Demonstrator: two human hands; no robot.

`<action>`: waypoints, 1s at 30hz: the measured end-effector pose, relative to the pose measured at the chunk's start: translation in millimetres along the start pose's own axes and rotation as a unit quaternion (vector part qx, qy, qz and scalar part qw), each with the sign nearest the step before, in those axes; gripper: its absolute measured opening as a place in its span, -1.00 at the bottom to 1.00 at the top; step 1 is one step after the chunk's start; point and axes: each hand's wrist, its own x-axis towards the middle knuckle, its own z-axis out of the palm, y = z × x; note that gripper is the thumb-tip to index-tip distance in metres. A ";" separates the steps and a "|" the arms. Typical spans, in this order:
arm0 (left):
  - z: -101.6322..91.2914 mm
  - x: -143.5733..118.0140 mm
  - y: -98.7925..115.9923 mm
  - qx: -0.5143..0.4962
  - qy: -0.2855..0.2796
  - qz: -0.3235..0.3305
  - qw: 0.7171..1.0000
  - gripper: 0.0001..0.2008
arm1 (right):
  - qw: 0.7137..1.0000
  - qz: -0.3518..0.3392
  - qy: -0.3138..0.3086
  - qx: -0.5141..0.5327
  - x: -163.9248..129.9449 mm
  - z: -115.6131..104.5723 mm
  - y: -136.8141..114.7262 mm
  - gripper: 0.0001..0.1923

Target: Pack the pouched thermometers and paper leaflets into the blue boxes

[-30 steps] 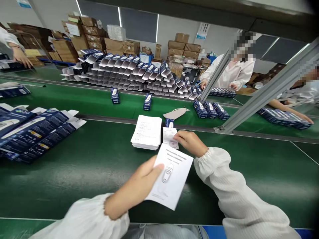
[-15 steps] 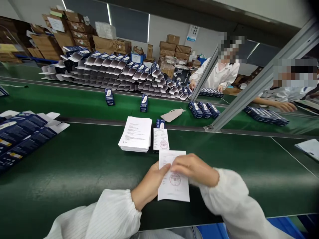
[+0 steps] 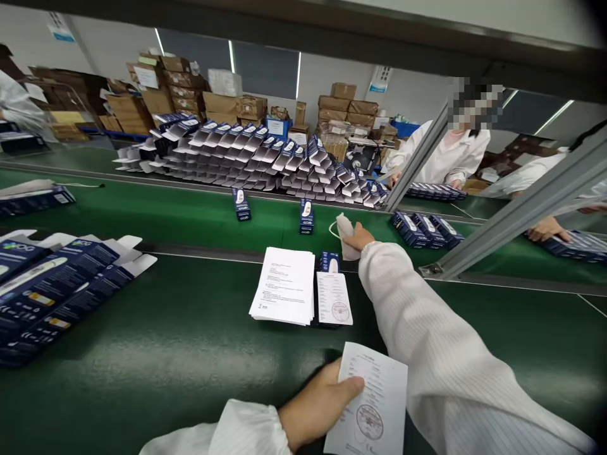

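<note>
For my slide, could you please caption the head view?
Left hand holds stamped sheet; right hand grasps grey pouch.

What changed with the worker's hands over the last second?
The right hand left the papers, reached out to the far belt and took hold of the grey pouch. The left hand kept the stamped slip. The paper stack stayed put.

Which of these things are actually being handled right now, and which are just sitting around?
Being handled:
- stamped sheet, held in left hand
- grey pouch, gripped by right hand

Sitting around:
- paper stack
- small slips
- flat blue cartons
- upright blue boxes on the belt
- box pile
</note>
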 end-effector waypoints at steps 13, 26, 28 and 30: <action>14.9 -6.2 6.3 -0.152 -0.031 -0.042 0.987 -0.60 | 0.932 -0.023 -0.101 -0.347 -243.7 -81.2 40.2 -0.47; 48.9 -33.6 20.1 0.271 -0.030 0.186 0.944 -0.70 | 0.954 -0.131 -0.090 -0.255 -282.3 -113.0 30.7 -0.58; 55.8 -27.0 31.4 0.346 -0.027 0.263 0.900 -0.70 | 0.950 -0.156 -0.096 -0.252 -282.4 -137.0 13.6 -0.58; 60.4 -15.7 38.1 0.379 -0.033 0.302 0.874 -0.72 | 0.954 -0.169 -0.104 -0.226 -283.7 -158.6 -0.7 -0.55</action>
